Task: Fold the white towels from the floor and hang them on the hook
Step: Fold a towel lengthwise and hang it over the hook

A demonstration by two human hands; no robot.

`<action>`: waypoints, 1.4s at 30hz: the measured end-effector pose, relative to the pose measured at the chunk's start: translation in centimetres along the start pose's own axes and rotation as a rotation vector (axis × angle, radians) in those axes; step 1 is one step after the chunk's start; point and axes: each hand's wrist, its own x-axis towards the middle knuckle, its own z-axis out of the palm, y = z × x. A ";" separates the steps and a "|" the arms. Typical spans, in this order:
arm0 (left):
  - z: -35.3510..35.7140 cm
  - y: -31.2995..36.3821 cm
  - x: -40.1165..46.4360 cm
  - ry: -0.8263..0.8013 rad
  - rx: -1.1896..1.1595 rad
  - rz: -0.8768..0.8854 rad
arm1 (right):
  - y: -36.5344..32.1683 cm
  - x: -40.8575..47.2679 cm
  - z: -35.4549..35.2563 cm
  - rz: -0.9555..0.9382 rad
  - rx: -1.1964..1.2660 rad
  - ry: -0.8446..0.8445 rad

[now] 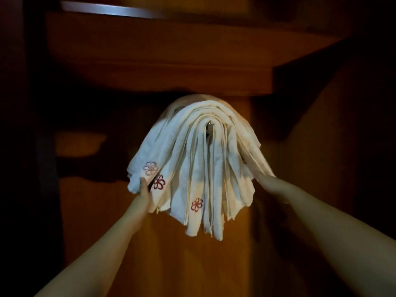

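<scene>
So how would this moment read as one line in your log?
step: hanging | towels: folded, draped over hook | left hand: holds towel edge | right hand: at towels, grip hidden | behind: wooden panel

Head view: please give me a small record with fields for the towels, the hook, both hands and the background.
towels: white towels, folded, draped in a thick stack, ends hanging down; flower embroidery on three ends
hook: a small metal part shows at the fold's centre
left hand: left hand grips the stack's lower left edge
right hand: right hand at the lower right edge, fingers hidden behind cloth
background: wooden panel, dim light
</scene>
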 end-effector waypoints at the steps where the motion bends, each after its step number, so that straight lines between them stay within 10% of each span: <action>1: -0.1 -1.0 -1.1 -0.033 0.022 -0.018 | 1.1 -0.8 0.6 0.062 -0.019 -0.017; 9: 0.5 -4.6 -10.6 -0.213 0.272 -0.067 | 4.3 -10.6 2.9 0.016 -0.060 -0.229; 23: 9.8 -12.5 -31.1 -0.716 0.649 0.322 | 20.0 -33.3 -0.8 -0.052 -0.249 -0.072; 42: 36.6 -36.0 -49.1 -1.429 0.830 0.353 | 52.7 -55.0 -7.7 0.644 -0.288 0.103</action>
